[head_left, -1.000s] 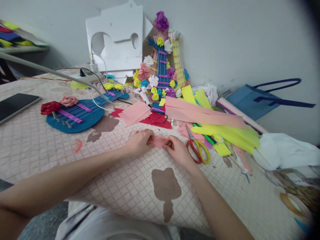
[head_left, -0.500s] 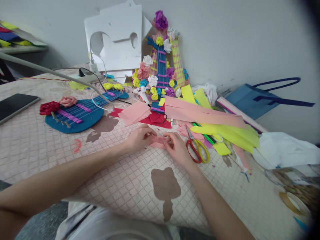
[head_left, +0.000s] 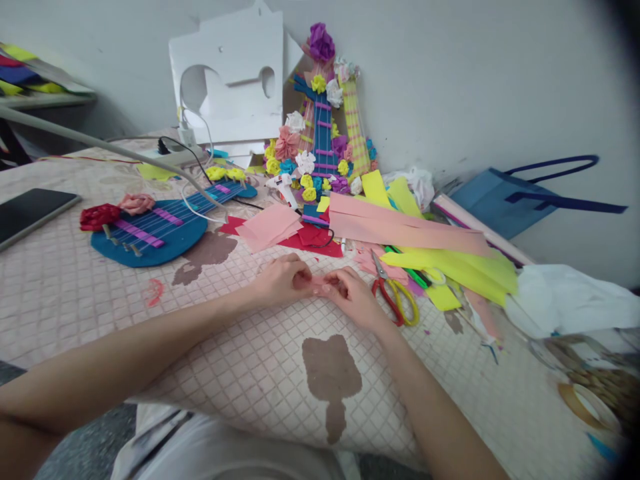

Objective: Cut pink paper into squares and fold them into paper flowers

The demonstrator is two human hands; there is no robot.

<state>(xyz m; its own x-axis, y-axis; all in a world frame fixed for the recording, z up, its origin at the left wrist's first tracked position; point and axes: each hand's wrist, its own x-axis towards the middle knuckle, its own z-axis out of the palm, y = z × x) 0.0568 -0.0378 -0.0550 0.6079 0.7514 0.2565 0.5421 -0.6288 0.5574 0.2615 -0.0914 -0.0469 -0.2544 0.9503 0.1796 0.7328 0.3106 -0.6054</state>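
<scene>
Between my two hands is a small piece of pink crepe paper (head_left: 319,283), mostly covered by my fingers. My left hand (head_left: 281,279) pinches its left end, and my right hand (head_left: 351,293) pinches the right end. The fingertips of both hands almost meet over the table. Just right of my right hand lie scissors (head_left: 395,300) with one red and one yellow handle. Beyond my hands a stack of pink paper squares (head_left: 270,227) rests on red paper (head_left: 320,243).
A blue paper guitar (head_left: 150,230) with paper flowers lies at left, near a phone (head_left: 37,212). A glue gun (head_left: 283,188) and flower-covered guitars (head_left: 323,133) stand behind. Pink strips (head_left: 400,223), yellow paper (head_left: 460,270), a white plastic bag (head_left: 575,300) and a tape roll (head_left: 587,407) lie at right.
The pink paper, flatter and more visible before, is now bunched up and largely hidden by my fingers. My hands have drawn slightly closer together.
</scene>
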